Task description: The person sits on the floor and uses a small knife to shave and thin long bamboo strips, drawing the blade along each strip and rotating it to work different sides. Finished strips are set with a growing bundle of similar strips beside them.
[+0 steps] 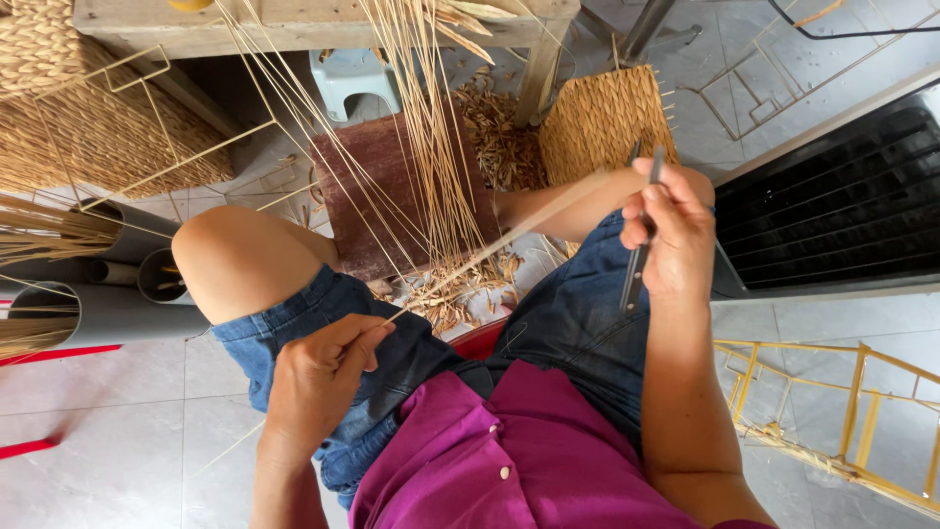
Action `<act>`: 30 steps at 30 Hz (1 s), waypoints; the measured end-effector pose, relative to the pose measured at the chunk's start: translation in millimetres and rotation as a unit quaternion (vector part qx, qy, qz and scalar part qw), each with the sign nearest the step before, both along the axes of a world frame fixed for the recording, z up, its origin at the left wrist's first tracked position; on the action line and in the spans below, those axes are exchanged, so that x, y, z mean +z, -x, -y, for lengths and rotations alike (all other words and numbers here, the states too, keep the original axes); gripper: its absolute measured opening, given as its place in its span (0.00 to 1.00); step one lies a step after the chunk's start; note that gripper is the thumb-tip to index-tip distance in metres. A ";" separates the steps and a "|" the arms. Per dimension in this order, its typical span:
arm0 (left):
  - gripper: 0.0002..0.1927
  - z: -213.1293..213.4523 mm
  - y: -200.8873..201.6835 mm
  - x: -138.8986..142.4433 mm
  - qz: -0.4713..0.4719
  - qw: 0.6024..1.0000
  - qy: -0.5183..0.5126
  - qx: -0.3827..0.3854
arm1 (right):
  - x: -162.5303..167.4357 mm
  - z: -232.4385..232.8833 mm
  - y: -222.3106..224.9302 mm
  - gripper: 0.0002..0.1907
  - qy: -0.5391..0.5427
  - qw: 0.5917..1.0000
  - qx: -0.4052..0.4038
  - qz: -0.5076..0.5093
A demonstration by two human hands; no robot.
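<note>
My left hand [323, 377] rests over my left thigh and pinches the near end of a thin pale straw strand [470, 264]. The strand runs up and to the right toward my right hand [671, 230]. That hand is raised over my right knee and grips a slim dark metal blade tool [638, 260], held nearly upright, with the strand passing by its fingers. A bundle of long straw stalks [431, 137] stands between my knees, leaning on a dark red wooden block [367, 186].
Straw shavings [460, 294] litter the floor between my legs. Grey plastic pipes [108, 313] holding straw lie at left. Woven baskets [78, 137] and a wire frame sit upper left, a woven panel [602, 122] upper middle, a yellow wire frame [832, 421] lower right, a black grille [832, 196] right.
</note>
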State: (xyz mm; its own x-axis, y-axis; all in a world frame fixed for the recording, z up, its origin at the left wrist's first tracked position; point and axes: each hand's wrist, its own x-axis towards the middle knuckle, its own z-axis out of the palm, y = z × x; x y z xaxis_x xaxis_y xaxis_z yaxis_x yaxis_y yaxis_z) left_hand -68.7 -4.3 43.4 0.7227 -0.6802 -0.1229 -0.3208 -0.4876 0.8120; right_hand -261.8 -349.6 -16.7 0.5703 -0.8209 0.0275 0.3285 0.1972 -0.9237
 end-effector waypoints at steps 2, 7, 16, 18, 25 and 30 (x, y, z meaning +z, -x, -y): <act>0.06 1.4 -2.0 0.3 0.055 0.998 0.003 -0.005 | 6.0 -7.4 -0.2 0.16 0.101 0.992 -0.031 -0.076; 0.05 11.4 -0.2 2.0 0.224 0.969 0.051 -0.093 | 14.2 -64.2 -14.6 0.18 0.334 0.919 0.087 -0.192; 0.09 37.9 4.7 58.1 0.448 0.872 0.153 -0.126 | 5.5 -94.2 -35.5 0.09 0.418 0.839 0.189 -0.293; 0.09 33.5 12.8 66.2 0.450 0.861 0.207 -0.116 | -4.0 -89.2 -37.8 0.07 0.373 0.878 0.163 -0.253; 0.15 63.2 29.5 13.5 0.181 0.969 0.155 -0.065 | -29.2 -91.0 -40.6 0.04 0.202 0.937 0.160 -0.234; 0.14 100.3 33.2 -38.3 -0.026 0.978 0.205 -0.029 | -33.2 -106.6 -48.1 0.04 0.171 0.945 0.195 -0.200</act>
